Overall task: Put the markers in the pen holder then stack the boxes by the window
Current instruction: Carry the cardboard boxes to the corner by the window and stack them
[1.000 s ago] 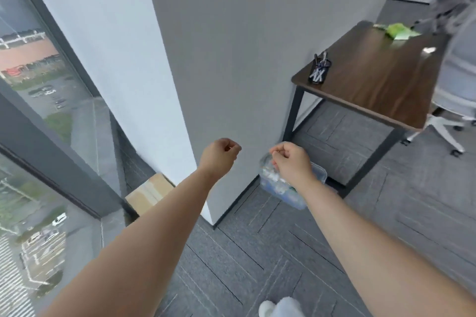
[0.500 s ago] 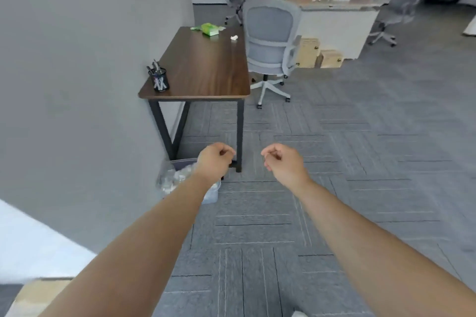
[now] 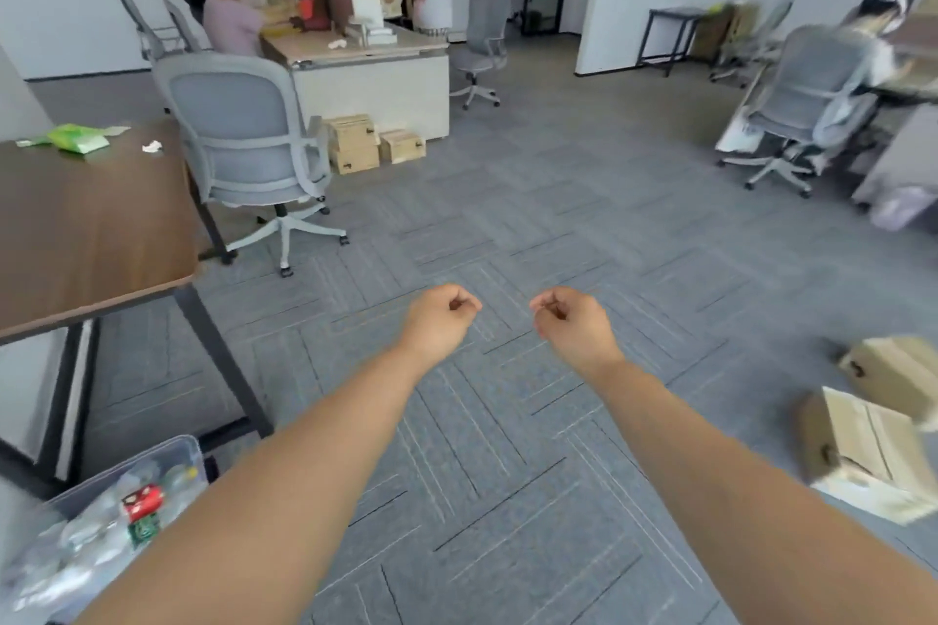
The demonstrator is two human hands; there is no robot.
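We hold our left hand and right hand curled into empty fists over grey carpet, two blurred tan cardboard boxes lying tilted at right, no writing legible.

Glowing evenly under soft, bright indoor light, casting only faint shadows beneath the grey mesh office chair. Smearing with motion blur toward the edges, especially across the brown cardboard boxes. Bending straight lines outward, wide-angle style.
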